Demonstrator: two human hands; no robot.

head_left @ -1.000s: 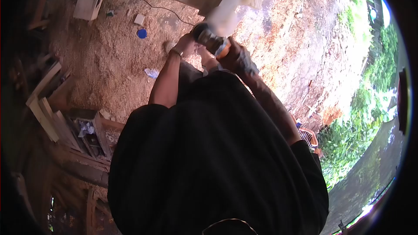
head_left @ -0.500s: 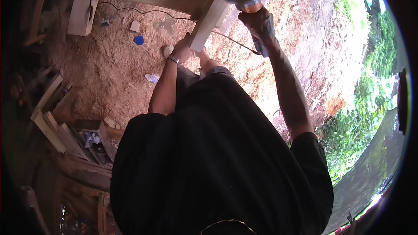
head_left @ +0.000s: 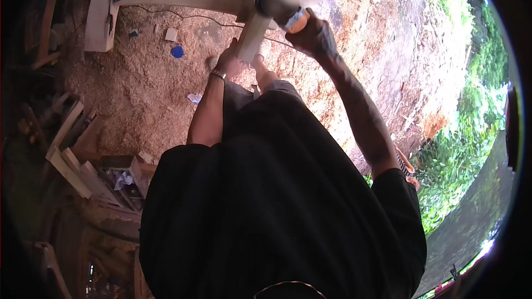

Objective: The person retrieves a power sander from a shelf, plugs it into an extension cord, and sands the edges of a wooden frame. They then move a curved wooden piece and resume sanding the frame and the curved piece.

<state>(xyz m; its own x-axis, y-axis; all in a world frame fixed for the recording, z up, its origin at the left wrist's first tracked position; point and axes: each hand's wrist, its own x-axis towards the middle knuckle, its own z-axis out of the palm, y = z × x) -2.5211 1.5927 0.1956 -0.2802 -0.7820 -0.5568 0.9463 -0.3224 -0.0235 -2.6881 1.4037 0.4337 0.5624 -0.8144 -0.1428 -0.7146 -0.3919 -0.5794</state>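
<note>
The shirt (head_left: 266,205) is black, big and loose, with short black sleeves (head_left: 392,191). A shiny band (head_left: 219,73) goes around the left wrist. The pants (head_left: 236,98) are dark grey. A thin, light, curvy line (head_left: 291,282) shows near the neck.

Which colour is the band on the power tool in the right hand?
The band is orange, seen in the head view.
</note>
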